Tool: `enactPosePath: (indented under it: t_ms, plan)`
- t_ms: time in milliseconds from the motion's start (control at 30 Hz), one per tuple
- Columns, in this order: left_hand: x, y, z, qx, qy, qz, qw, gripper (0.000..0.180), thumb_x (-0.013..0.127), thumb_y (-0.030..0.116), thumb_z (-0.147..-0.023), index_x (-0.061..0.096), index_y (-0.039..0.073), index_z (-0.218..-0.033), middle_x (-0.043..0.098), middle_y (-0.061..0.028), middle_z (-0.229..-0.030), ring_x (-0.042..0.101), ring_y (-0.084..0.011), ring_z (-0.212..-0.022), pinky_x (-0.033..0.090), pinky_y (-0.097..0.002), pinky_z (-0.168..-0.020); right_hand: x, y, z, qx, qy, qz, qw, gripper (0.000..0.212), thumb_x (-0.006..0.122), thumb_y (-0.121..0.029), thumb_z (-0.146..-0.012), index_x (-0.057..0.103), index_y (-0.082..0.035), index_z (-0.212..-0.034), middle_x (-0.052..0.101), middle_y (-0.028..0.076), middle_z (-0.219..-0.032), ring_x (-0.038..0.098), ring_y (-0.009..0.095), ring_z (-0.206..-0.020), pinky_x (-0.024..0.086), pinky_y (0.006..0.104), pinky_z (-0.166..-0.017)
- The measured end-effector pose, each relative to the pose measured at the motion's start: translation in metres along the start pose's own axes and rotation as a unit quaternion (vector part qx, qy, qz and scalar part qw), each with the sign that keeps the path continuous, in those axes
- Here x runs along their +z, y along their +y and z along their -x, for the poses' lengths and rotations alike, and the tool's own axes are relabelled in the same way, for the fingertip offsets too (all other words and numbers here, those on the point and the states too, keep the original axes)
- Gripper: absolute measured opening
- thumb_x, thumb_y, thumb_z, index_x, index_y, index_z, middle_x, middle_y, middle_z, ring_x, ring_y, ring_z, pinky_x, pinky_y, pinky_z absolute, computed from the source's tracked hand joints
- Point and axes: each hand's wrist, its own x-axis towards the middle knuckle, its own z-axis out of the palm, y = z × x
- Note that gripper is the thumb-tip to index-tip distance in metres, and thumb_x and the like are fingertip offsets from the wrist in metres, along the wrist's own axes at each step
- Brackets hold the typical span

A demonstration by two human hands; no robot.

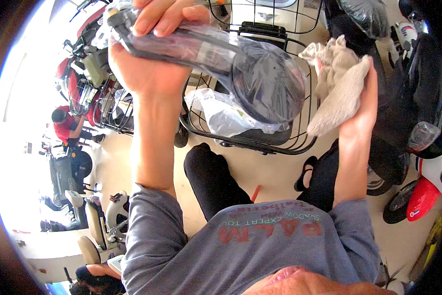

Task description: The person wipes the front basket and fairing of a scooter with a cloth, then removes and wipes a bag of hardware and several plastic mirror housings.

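My left hand (152, 64) is closed around the stem of a black rear-view mirror (270, 81) wrapped in clear plastic. Its round head points right, and the stem's end lies up at the left, by my fingers. In my right hand (359, 110) is a crumpled beige knitted cloth (336, 88), perhaps a glove; it covers most of my fingers. The two hands are apart, with the mirror's head between them. Below the mirror is a black wire basket (260, 145) with a crumpled clear plastic bag (216, 110) in it.
Dark scooters with plastic-wrapped parts (422, 135) and a red-and-white fender (422, 199) crowd the right. More scooters and a cream seat (94, 223) stand left. A person in red (63, 125) is farther off at left; another person (100, 280) is at lower left.
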Motion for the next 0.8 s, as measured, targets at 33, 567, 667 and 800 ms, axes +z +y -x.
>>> enactPosePath:
  t_ms: [33, 567, 667, 800]
  plan:
    - [0.012, -0.001, 0.001, 0.003, -0.008, 0.013, 1.0, 0.01, 0.046, 0.012, -0.089, 0.055, 0.011, -0.085, 0.052, 0.0046, -0.063, 0.047, -0.0092, -0.065, 0.04, -0.0315, -0.08, -0.008, 0.001, 0.011, 0.016, -0.065, -0.02, 0.998, 0.055, 0.05, -0.045, -0.101, 0.053, -0.002, -0.135, 0.059, 0.013, -0.134, 0.058, 0.026, -0.121, 0.046, 0.0387, -0.104]
    - [0.023, -0.093, 0.121, -0.039, -0.025, 0.034, 0.998, 0.057, 0.04, 0.057, -0.098, 0.064, 0.014, -0.127, 0.07, -0.0098, -0.115, 0.042, -0.0359, -0.133, 0.011, -0.0591, -0.119, -0.056, 0.013, 0.147, 0.023, -0.004, 0.053, 0.998, 0.059, 0.066, -0.029, -0.086, 0.051, 0.006, -0.131, 0.064, 0.02, -0.122, 0.065, 0.03, -0.107, 0.053, 0.0404, -0.096]
    - [0.02, -0.112, 0.169, -0.173, 0.1, -0.013, 0.98, 0.09, 0.047, 0.069, -0.089, 0.037, 0.005, -0.151, 0.021, -0.0241, -0.16, 0.021, -0.0414, -0.148, 0.014, -0.0616, -0.118, -0.082, -0.005, 0.157, 0.01, -0.036, 0.116, 0.993, 0.064, 0.072, -0.026, -0.081, 0.051, 0.007, -0.131, 0.065, 0.019, -0.121, 0.065, 0.031, -0.108, 0.052, 0.0422, -0.097]
    - [0.001, -0.126, 0.216, -0.387, 0.12, 0.143, 0.903, 0.118, 0.082, 0.042, -0.069, 0.013, -0.001, -0.155, 0.022, -0.0323, -0.155, 0.036, -0.0525, -0.136, 0.048, -0.0608, -0.099, -0.104, -0.015, 0.161, -0.001, -0.028, 0.203, 0.979, 0.072, 0.079, -0.02, -0.071, 0.051, 0.008, -0.131, 0.065, 0.017, -0.118, 0.065, 0.027, -0.107, 0.052, 0.0384, -0.096]
